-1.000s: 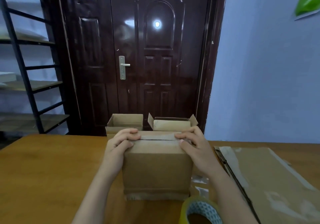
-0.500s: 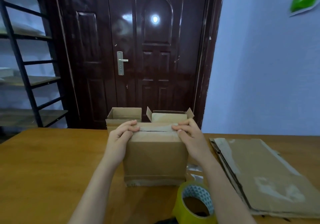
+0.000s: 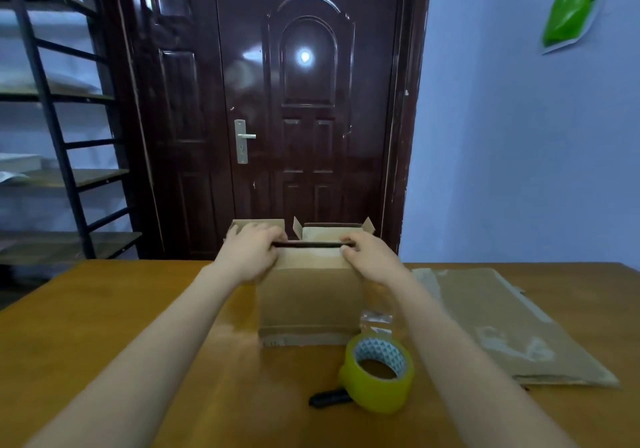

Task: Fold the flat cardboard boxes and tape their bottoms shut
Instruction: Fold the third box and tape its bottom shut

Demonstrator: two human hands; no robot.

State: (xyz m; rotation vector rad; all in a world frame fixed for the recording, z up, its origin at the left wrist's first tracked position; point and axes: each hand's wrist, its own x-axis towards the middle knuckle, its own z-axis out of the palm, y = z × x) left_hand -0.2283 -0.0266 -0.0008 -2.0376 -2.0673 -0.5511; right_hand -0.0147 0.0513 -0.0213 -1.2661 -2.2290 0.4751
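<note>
The cardboard box stands folded near the middle of the desk, its top flaps not quite met: a dark slit runs between them. The left hand and right hand rest at either end of that slit, fingers curled over the flap edges and apparently pinching them, though blur makes the grip hard to read. If one hand lets go to fetch the tape roll, which sits nearer the person, the flaps could spring apart and the seam would be taped crooked. Pressing too hard may push them inward. The flat cardboard lies to the right.
</note>
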